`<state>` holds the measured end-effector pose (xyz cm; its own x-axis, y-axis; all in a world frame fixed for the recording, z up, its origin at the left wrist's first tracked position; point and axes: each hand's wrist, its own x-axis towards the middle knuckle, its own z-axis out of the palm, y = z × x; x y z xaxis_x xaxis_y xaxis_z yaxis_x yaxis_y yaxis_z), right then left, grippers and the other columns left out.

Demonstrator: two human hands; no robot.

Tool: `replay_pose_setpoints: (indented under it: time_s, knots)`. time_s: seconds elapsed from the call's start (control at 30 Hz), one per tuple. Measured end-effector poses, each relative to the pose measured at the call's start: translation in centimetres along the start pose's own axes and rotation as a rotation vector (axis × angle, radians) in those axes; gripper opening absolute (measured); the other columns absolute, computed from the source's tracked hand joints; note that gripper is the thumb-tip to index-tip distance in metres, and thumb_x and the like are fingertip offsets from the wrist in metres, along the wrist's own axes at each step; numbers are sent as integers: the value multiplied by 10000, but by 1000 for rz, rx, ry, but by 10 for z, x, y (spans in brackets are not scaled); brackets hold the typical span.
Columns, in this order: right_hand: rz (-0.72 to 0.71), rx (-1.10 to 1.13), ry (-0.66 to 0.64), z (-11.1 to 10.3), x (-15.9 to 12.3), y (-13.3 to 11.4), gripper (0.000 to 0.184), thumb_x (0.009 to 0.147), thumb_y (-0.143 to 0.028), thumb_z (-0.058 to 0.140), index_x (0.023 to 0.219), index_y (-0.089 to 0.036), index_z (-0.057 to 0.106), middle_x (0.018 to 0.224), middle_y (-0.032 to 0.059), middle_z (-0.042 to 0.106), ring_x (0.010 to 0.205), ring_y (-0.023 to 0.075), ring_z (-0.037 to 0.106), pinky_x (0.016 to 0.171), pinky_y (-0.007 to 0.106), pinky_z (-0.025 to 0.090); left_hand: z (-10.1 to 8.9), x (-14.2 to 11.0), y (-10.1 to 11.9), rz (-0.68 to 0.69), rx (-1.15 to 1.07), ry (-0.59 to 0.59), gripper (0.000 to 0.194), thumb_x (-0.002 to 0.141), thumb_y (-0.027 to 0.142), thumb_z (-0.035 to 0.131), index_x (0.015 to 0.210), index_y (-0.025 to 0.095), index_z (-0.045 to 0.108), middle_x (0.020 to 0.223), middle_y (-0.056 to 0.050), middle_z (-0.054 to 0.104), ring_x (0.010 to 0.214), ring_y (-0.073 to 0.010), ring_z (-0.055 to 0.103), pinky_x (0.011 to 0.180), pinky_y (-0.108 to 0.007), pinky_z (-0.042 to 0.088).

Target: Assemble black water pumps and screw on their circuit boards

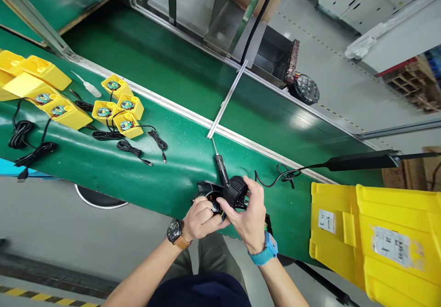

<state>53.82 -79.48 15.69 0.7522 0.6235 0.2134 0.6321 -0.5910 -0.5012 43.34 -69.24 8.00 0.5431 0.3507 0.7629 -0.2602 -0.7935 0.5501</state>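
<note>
My left hand [201,217], with a watch on its wrist, is closed around a black plastic housing [208,187] with coloured wires inside. On the other side, my right hand [252,210] grips a black ribbed cover [236,191] between thumb and fingers. The two black parts are close together, with wires showing near my thumbs; whether they are joined is hidden. Just beyond them an electric screwdriver [221,168] lies on the green mat, its bit pointing away from me. Several tiny screws [204,156] are scattered left of its bit.
Yellow housings with circuit boards [127,124] and coiled black cables [129,148] occupy the left of the green bench [179,178]. A white-handled tool [90,88] lies behind them. Yellow bins [339,233] stand at the right. A metal rail [155,98] runs along the bench.
</note>
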Motion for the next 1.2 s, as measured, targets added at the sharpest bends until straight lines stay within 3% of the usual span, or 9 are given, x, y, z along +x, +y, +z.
replay_pose_setpoints:
  time_s: [0.1, 0.2, 0.43, 0.57, 0.7, 0.83, 0.93, 1.07, 1.2]
  knots:
    - [-120, -50, 71, 9, 1, 1, 682, 921, -519, 734, 1449, -198, 447, 1211, 157, 602, 1136, 289, 624, 887, 449, 611, -3, 3, -2, 8, 5, -10, 83, 911, 207, 767, 870, 164, 709, 645, 39, 466, 716, -140, 541, 705, -306, 476]
    - [-130, -40, 72, 11, 2, 1, 689, 926, -491, 738, 1471, -210, 424, 1221, 156, 593, 1154, 292, 614, 905, 457, 603, -6, 5, -5, 33, 14, -38, 46, 944, 212, 735, 904, 190, 729, 624, 51, 414, 705, -132, 532, 706, -297, 461]
    - [155, 116, -55, 3, -1, 4, 672, 886, -570, 748, 1399, -222, 488, 1275, 150, 596, 1155, 295, 638, 898, 464, 608, -9, 7, -10, 106, 29, -123, 141, 968, 283, 715, 878, 175, 714, 645, 41, 489, 726, -128, 582, 702, -302, 462]
    - [289, 336, -185, -6, 0, 14, 771, 903, -542, 736, 1512, -228, 381, 1351, 161, 593, 1173, 276, 657, 943, 441, 611, -8, 8, -12, 84, 35, -137, 199, 947, 323, 735, 823, 173, 690, 662, 29, 518, 746, -138, 588, 731, -304, 485]
    - [142, 511, -385, -22, 9, 20, 799, 891, -504, 773, 1543, -263, 381, 1422, 152, 561, 1256, 273, 629, 986, 385, 604, -8, 8, -15, 93, 2, -146, 206, 956, 295, 710, 786, 181, 684, 631, 36, 458, 721, -141, 531, 713, -295, 476]
    - [-102, 524, -601, -30, 23, 14, 759, 846, -453, 837, 1492, -303, 468, 1448, 123, 556, 1355, 285, 558, 1104, 394, 535, -7, 4, -17, 99, -104, -156, 316, 970, 269, 673, 671, 182, 619, 671, 7, 494, 734, -155, 490, 733, -323, 462]
    - [-189, 531, -729, -32, 36, 13, 745, 867, -445, 817, 1506, -313, 456, 1460, 118, 568, 1386, 280, 539, 1160, 406, 486, -6, 2, -16, 71, -113, -136, 319, 979, 261, 648, 673, 179, 620, 691, -7, 518, 736, -162, 475, 734, -337, 459]
    - [-50, 583, -813, -34, 47, 23, 781, 832, -591, 797, 1480, -283, 488, 1443, 134, 580, 1335, 300, 585, 1128, 415, 510, -3, 1, -14, 52, -31, -86, 207, 930, 291, 736, 764, 178, 684, 659, 26, 453, 744, -153, 497, 715, -305, 475]
    - [144, 720, -855, -37, 50, 32, 893, 850, -750, 678, 1530, -252, 381, 1482, 171, 550, 1323, 315, 599, 1097, 442, 531, 0, 1, -13, 52, -12, -55, 241, 891, 333, 784, 739, 181, 675, 653, 34, 436, 739, -149, 514, 705, -299, 495]
